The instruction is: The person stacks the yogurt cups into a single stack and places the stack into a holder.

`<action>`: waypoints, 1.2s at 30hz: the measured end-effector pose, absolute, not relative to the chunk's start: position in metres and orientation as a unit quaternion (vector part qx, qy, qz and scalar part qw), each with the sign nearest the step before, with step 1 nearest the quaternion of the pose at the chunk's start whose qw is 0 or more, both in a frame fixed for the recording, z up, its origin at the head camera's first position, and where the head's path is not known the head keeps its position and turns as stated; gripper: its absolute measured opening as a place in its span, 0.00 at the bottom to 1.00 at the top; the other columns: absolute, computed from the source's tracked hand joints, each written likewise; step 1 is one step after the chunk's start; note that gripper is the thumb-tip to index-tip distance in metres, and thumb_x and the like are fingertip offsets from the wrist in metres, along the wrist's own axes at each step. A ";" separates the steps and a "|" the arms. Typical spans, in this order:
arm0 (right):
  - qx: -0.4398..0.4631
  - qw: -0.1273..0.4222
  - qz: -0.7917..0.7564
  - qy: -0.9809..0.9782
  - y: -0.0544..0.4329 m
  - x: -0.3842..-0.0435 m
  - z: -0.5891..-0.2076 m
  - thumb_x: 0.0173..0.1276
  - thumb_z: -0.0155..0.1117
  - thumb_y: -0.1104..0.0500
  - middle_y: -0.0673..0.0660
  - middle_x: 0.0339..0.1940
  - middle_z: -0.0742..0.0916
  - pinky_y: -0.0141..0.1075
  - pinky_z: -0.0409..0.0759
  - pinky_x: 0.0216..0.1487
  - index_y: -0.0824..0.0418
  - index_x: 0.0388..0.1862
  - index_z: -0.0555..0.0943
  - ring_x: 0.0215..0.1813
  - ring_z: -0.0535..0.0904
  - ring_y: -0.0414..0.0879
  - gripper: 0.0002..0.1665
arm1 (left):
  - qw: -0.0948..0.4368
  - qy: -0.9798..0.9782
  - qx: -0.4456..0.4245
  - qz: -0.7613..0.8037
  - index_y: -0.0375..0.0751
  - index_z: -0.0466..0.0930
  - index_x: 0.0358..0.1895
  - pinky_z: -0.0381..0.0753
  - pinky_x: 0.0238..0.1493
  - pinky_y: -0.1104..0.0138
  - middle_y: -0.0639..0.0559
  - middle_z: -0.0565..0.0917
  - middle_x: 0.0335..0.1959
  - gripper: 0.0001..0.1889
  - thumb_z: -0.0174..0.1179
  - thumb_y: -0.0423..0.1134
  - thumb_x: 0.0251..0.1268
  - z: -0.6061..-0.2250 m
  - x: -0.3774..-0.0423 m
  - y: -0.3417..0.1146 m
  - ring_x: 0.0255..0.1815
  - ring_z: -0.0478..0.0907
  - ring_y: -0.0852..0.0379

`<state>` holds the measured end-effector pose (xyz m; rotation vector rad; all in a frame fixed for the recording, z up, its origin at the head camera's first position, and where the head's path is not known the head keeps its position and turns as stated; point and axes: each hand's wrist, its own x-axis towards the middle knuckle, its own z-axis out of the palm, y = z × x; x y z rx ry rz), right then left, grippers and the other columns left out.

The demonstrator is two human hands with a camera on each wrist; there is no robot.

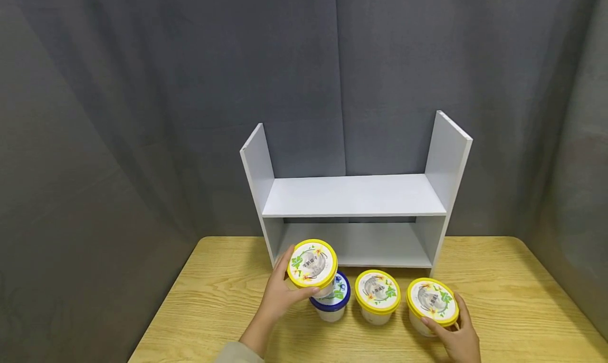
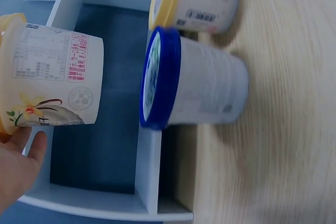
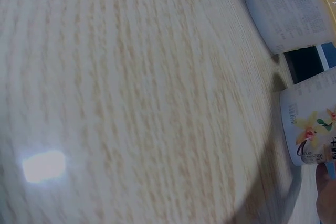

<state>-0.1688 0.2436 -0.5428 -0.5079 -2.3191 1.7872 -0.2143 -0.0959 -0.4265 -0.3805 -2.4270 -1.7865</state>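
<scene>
In the head view my left hand [image 1: 275,298] grips a yellow-lidded tub [image 1: 312,264], printed with vanilla flowers, by its side. This tub is raised off the table, before the shelf's left part, and partly covers a blue-lidded tub [image 1: 331,315]. Seen from the left wrist, the held tub [image 2: 60,74] is at the left, with the blue-lidded tub [image 2: 207,85] standing on the table beyond it. My right hand [image 1: 462,341] holds another yellow-lidded tub [image 1: 433,301], thumb and fingers around its sides. Between them stands a third yellow-lidded tub [image 1: 377,294].
A white two-level shelf [image 1: 353,194] with tall side panels stands at the back of the wooden table [image 1: 204,294]. The tubs are lined up just in front of it. Grey curtains [image 1: 142,115] hang behind and on both sides.
</scene>
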 end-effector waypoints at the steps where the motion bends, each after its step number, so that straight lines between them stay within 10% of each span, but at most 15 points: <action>1: -0.174 0.083 0.599 -0.777 0.244 -0.169 -0.543 0.46 0.69 0.51 0.64 0.67 0.52 0.48 0.56 0.59 0.50 0.68 0.36 0.63 0.52 0.59 0.62 | 0.049 -0.798 -0.128 -0.586 0.52 0.52 0.65 0.56 0.57 0.51 0.46 0.54 0.64 0.51 0.72 0.44 0.32 -0.426 -0.215 -0.093 0.58 0.59 0.46; 36: -0.175 0.096 0.588 -0.784 0.244 -0.169 -0.547 0.46 0.68 0.46 0.67 0.66 0.50 0.45 0.58 0.59 0.49 0.68 0.35 0.64 0.48 0.61 0.62 | -0.055 -0.765 -0.190 -0.613 0.57 0.51 0.65 0.59 0.57 0.59 0.55 0.55 0.64 0.49 0.71 0.45 0.36 -0.422 -0.221 -0.001 0.59 0.59 0.54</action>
